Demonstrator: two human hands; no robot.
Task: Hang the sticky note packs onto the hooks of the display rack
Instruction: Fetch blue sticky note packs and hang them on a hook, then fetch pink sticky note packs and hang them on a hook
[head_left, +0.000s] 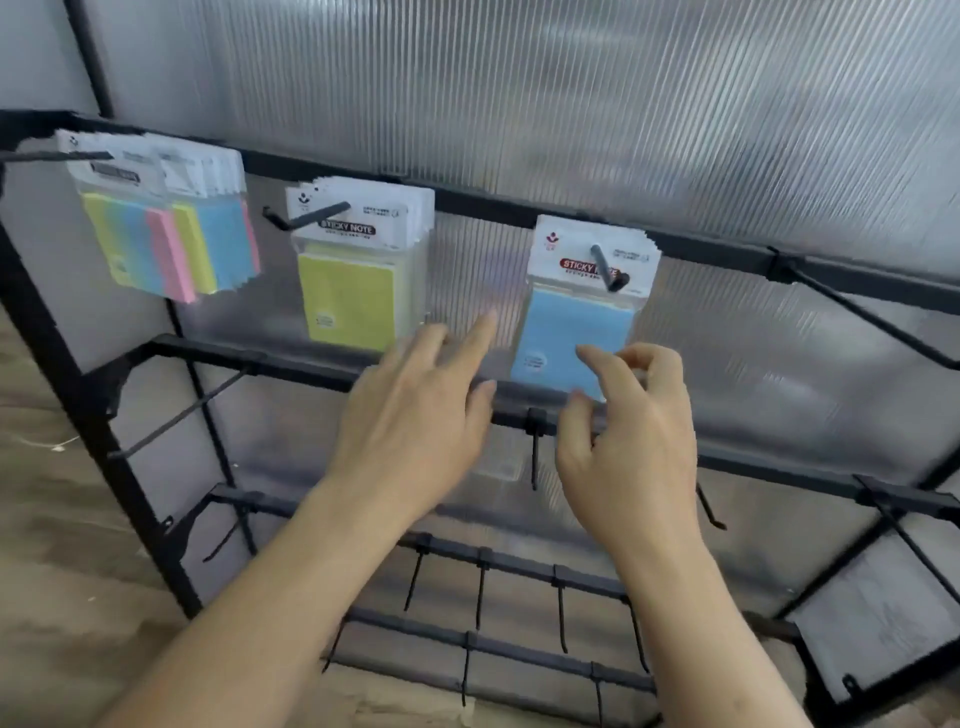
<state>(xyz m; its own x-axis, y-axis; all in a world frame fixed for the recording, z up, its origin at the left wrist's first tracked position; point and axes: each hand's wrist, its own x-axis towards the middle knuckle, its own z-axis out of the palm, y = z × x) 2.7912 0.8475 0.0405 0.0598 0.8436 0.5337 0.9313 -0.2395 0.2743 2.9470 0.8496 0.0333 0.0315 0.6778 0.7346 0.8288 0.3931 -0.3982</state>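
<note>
A black display rack (519, 202) carries sticky note packs on its top bar. Multicolour packs (166, 244) hang at the far left, yellow packs (353, 280) on the second hook, blue packs (576, 332) on the third hook (608, 267). My left hand (415, 415) hovers between the yellow and blue packs with its fingers spread and holds nothing. My right hand (628, 431) is just in front of the lower edge of the blue packs, fingers loosely curled, thumb and forefinger close to the front pack; whether they touch it is unclear.
A bare hook (872, 325) juts out at the top right. Lower bars (291, 364) carry several bare hooks (535, 452). A ribbed translucent panel (571, 104) stands behind the rack. A wooden floor (57, 519) lies at the left.
</note>
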